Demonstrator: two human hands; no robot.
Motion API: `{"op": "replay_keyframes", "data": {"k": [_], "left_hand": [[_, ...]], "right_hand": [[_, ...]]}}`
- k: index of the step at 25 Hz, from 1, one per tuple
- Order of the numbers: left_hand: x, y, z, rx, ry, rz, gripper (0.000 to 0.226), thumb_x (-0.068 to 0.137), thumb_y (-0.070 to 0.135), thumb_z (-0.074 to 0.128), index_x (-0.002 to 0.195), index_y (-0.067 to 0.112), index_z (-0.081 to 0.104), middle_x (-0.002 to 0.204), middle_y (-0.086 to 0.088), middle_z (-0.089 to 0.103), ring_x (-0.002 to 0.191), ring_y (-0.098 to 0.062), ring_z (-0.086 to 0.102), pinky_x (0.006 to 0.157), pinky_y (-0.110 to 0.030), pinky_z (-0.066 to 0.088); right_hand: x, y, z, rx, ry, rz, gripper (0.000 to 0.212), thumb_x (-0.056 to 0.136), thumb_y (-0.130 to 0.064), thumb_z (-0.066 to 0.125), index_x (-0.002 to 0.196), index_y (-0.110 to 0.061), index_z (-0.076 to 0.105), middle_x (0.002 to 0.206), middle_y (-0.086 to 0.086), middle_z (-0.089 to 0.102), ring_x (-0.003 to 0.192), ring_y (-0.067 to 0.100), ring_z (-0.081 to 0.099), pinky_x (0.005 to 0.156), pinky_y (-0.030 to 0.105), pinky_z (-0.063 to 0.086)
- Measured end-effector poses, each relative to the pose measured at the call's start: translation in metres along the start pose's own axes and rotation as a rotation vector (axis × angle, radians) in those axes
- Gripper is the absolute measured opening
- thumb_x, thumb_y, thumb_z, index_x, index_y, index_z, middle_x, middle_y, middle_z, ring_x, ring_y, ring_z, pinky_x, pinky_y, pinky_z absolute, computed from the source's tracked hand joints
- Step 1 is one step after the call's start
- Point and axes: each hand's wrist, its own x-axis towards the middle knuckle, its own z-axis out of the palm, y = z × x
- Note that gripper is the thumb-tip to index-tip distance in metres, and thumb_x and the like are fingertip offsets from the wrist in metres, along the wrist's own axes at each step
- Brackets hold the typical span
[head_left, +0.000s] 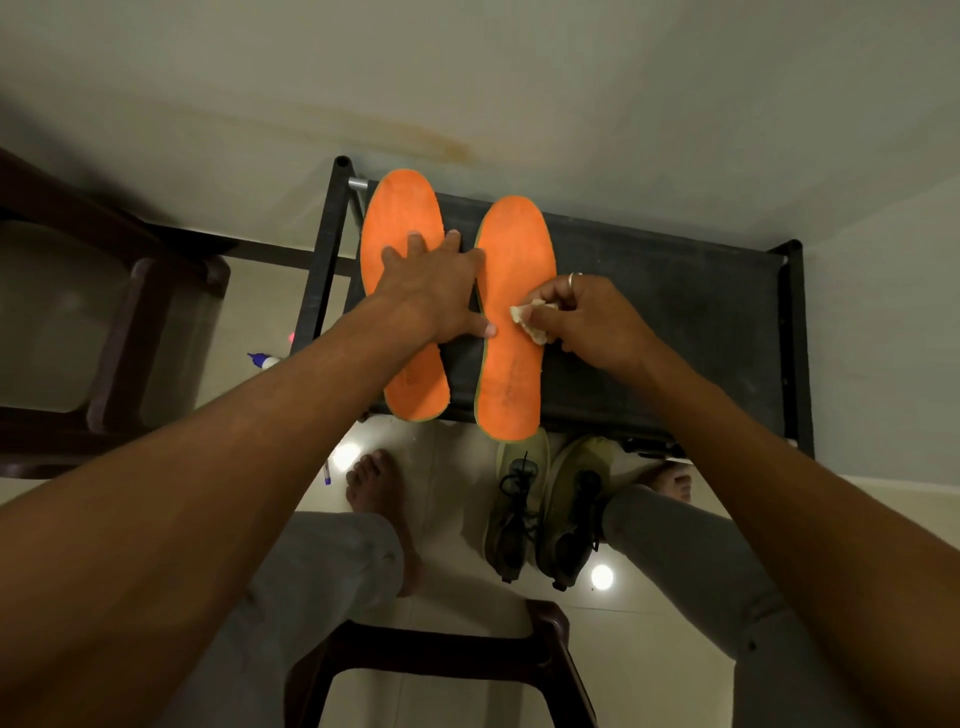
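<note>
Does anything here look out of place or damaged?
A few things. The right insole has dark smudges near its heel, which overhangs the black rack's front edge. A brownish stain marks the wall behind. A small bottle lies on the floor.

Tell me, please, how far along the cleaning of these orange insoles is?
Done: the left insole and right insole lie out of the shoes on the black rack. In hand: the right hand pinches a pale wad against the right insole's middle while the left hand presses flat across both. Left: dark marks near its heel, probably the left insole, then refitting.
</note>
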Motion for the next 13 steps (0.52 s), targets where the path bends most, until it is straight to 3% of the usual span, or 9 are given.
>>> {"op": "replay_keyframes", "data": {"k": [3, 5, 7, 10, 13], "left_hand": [[-0.006, 0.001, -0.013, -0.114, 0.111, 0.023, 0.072, 0.086, 0.053, 0.070, 0.145, 0.020, 0.045, 0.149, -0.009, 0.046, 0.133, -0.033, 0.047, 0.099, -0.051, 0.046], [-0.014, 0.000, -0.021, -0.187, 0.173, -0.006, 0.060, 0.088, 0.046, 0.070, 0.139, 0.020, 0.052, 0.135, -0.009, 0.058, 0.123, -0.032, 0.055, 0.090, -0.045, 0.049], [-0.025, -0.001, -0.023, -0.191, 0.202, -0.110, 0.050, 0.088, 0.045, 0.071, 0.126, 0.015, 0.058, 0.121, -0.011, 0.063, 0.110, -0.033, 0.061, 0.082, -0.042, 0.050], [-0.046, 0.001, -0.014, -0.112, 0.056, -0.302, 0.056, 0.084, 0.060, 0.068, 0.113, 0.013, 0.056, 0.102, -0.008, 0.057, 0.096, -0.028, 0.060, 0.072, -0.038, 0.044], [-0.062, 0.012, -0.004, -0.076, -0.026, -0.359, 0.073, 0.081, 0.067, 0.066, 0.129, 0.014, 0.050, 0.123, -0.011, 0.051, 0.111, -0.031, 0.058, 0.077, -0.039, 0.044]], "right_hand": [[0.002, -0.006, 0.000, 0.051, 0.030, -0.007, 0.011, 0.091, -0.024, 0.072, 0.095, -0.014, 0.072, 0.081, 0.005, 0.073, 0.074, 0.019, 0.071, 0.065, 0.029, 0.059], [-0.001, -0.007, -0.001, 0.070, 0.061, 0.005, 0.006, 0.091, -0.013, 0.069, 0.095, -0.016, 0.072, 0.083, 0.006, 0.073, 0.077, 0.021, 0.071, 0.072, 0.038, 0.061], [-0.008, -0.009, 0.001, 0.067, 0.091, 0.035, 0.017, 0.089, -0.004, 0.067, 0.095, -0.019, 0.073, 0.087, 0.004, 0.074, 0.080, 0.018, 0.072, 0.079, 0.041, 0.061], [-0.022, -0.011, 0.008, 0.104, 0.088, 0.059, 0.020, 0.084, -0.006, 0.072, 0.097, -0.020, 0.073, 0.096, -0.002, 0.074, 0.088, 0.011, 0.072, 0.086, 0.037, 0.060], [-0.036, -0.013, 0.013, 0.102, 0.089, 0.054, 0.015, 0.083, -0.018, 0.077, 0.098, -0.020, 0.072, 0.097, -0.003, 0.072, 0.088, 0.010, 0.070, 0.083, 0.035, 0.060]]}}
